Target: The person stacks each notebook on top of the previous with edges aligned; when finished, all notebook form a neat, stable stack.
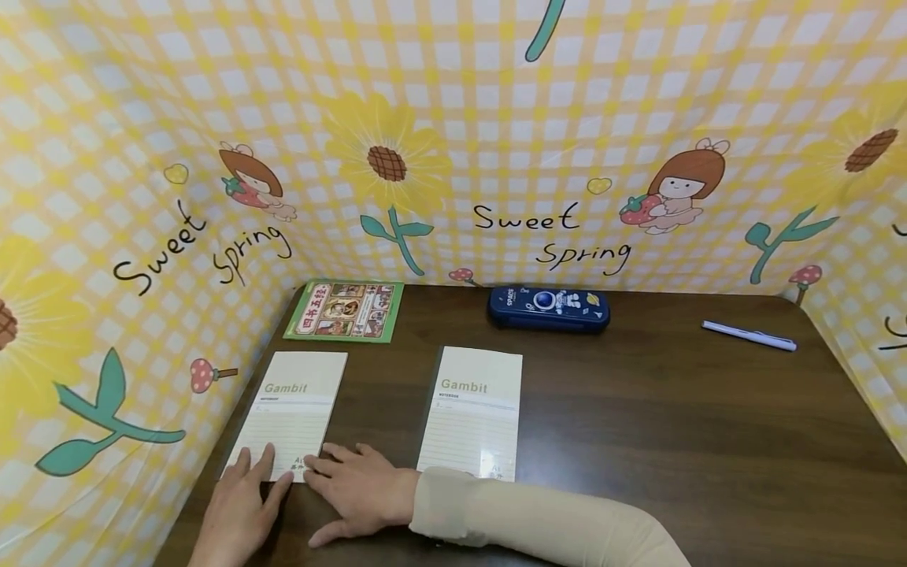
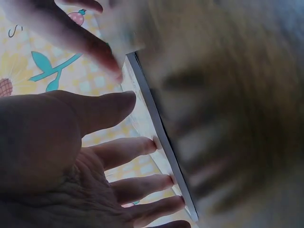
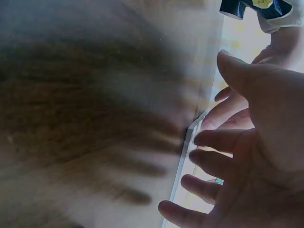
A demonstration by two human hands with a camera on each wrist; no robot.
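Observation:
A cream notebook [image 1: 298,417] marked "Gambit" lies flat at the left of the brown table. My left hand [image 1: 241,504] rests at its near edge, fingers spread with their tips on the cover. At its near right corner is my right hand [image 1: 364,488], reaching across from the right with fingertips at the notebook's side. In the left wrist view the left fingertips [image 2: 171,179] touch the notebook [image 2: 156,118]. From the right wrist, the right fingers [image 3: 213,161] appear extended beside the notebook's edge [image 3: 183,166]. A second matching notebook [image 1: 471,409] lies to the right, its lower end partly behind the right sleeve.
Behind the left notebook lies a green-bordered picture book [image 1: 347,311]. A dark blue space-themed pencil case [image 1: 549,309] stands at the table's back edge, and a pale lilac pen [image 1: 749,335] lies at the back right. Yellow checked cloth [image 1: 453,118] walls the table on three sides.

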